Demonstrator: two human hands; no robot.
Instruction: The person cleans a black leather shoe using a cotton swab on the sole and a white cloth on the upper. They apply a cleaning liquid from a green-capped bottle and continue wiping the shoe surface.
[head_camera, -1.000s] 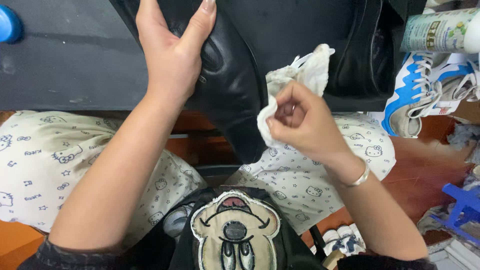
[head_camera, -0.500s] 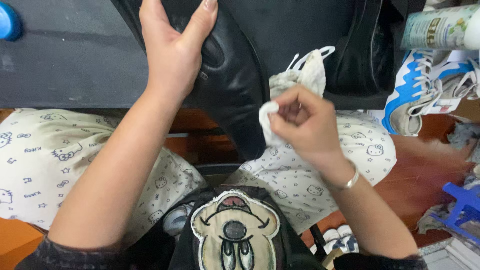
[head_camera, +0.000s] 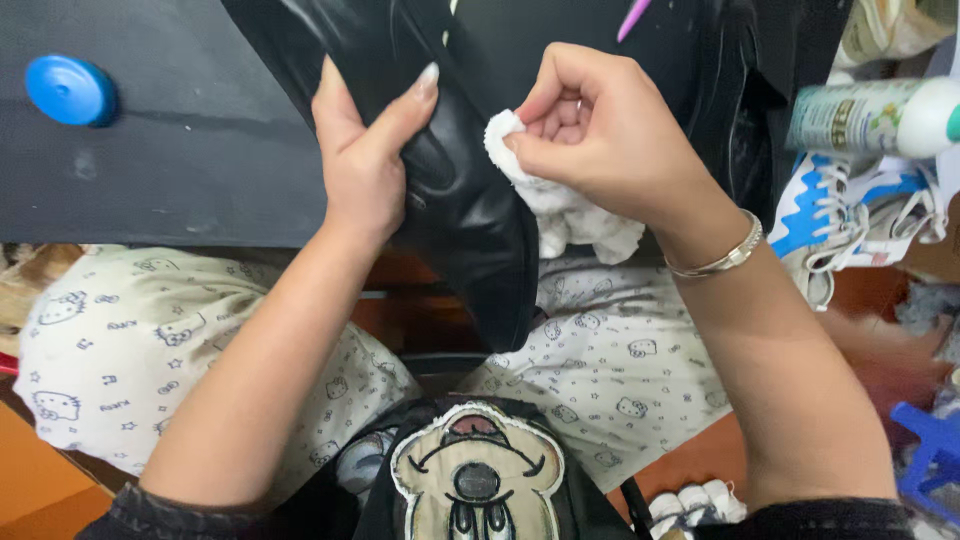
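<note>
My left hand (head_camera: 365, 165) wraps the side of the black leather boot (head_camera: 450, 170), thumb on the near face and fingers curled behind it, holding it steady. The boot's long axis runs from the upper left, over the dark counter (head_camera: 180, 170), down toward my lap, ending just above my printed pyjama trousers (head_camera: 600, 370).

My right hand (head_camera: 600, 135) is closed in a narrow pinch on a bunched white cloth (head_camera: 560, 205), and the cloth's top corner touches the boot's right edge. The boot lies just left of that hand, between my two hands; the left is on the leather itself, the right reaches it only through the cloth. The rest of the cloth hangs loose below my palm. A metal bracelet (head_camera: 715, 260) sits on my right wrist.

On the counter to the far left lies a round blue cap (head_camera: 70, 90). At the right edge a white-and-green bottle (head_camera: 870, 115) lies on its side, above a blue-and-white sneaker (head_camera: 830, 225).
</note>
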